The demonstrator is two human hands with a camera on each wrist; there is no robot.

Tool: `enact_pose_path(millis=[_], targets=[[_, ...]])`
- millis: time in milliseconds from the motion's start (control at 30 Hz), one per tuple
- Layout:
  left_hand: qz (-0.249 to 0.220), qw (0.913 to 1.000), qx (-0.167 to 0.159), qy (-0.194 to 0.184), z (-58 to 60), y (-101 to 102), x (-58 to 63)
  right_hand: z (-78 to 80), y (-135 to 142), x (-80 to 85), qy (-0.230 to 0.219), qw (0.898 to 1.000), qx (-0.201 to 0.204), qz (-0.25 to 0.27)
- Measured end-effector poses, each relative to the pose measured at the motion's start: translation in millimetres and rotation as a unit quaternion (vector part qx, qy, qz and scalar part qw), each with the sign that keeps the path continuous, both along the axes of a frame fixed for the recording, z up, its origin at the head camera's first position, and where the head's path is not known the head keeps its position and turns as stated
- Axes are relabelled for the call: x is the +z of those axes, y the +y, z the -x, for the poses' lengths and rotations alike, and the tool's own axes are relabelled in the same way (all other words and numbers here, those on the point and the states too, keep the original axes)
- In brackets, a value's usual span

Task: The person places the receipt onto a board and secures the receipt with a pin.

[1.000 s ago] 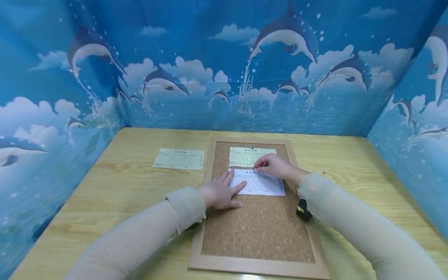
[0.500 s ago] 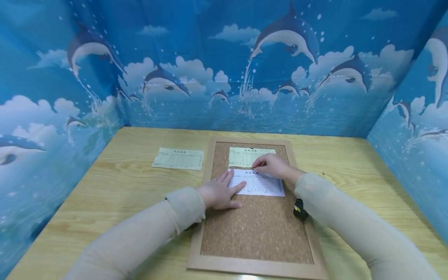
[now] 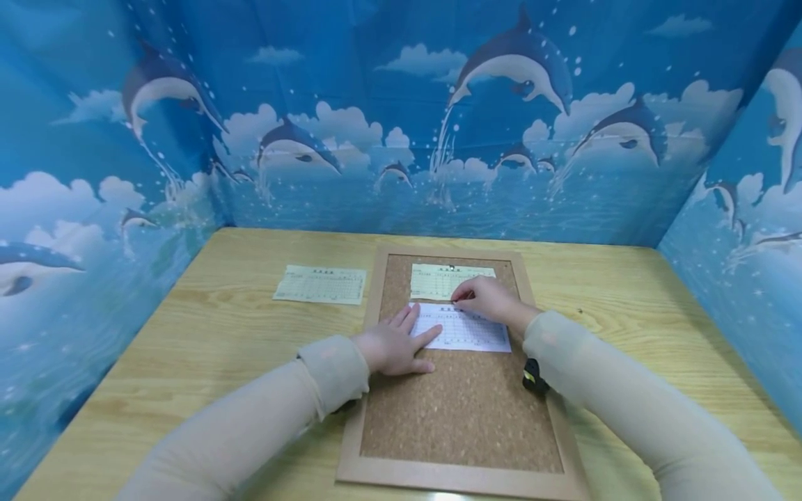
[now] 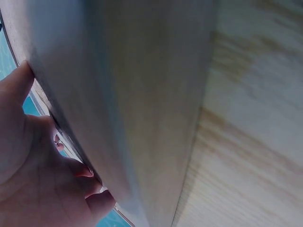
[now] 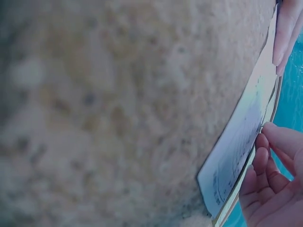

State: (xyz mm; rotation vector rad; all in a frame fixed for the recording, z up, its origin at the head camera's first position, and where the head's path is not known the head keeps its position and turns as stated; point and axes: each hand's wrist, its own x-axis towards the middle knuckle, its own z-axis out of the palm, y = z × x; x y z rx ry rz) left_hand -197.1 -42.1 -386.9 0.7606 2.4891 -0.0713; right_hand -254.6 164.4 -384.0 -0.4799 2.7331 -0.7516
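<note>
A framed corkboard (image 3: 464, 410) lies on the table, with a white printed form (image 3: 466, 334) across its upper half. My left hand (image 3: 395, 346) rests spread on the form's left end, fingers straight. At the form's top edge my right hand (image 3: 487, 299) pinches a small thumbtack, whose thin metal pin (image 5: 261, 126) shows between thumb and finger in the right wrist view. Just above lies a pale green form (image 3: 427, 281), with a small tack (image 3: 451, 267) at its top middle. The right hand covers part of its lower right.
Another pale green form (image 3: 321, 285) lies on the wooden table (image 3: 244, 348), left of the board. A tiny dark thing (image 3: 579, 310) sits right of the board. Dolphin-printed curtains (image 3: 388, 118) close off the back and both sides.
The right wrist has shifted slightly left and the fingertips have closed in on the form's top edge. My left hand stays in place.
</note>
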Motion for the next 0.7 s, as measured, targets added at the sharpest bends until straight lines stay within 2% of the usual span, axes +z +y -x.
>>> enact_pose_path(millis=[700], targets=[[0.001, 1.0000, 0.000, 0.003, 0.1, -0.9, -1.4, -2.5, -0.7, -3.1, 0.016, 1.000, -0.006, -0.007]])
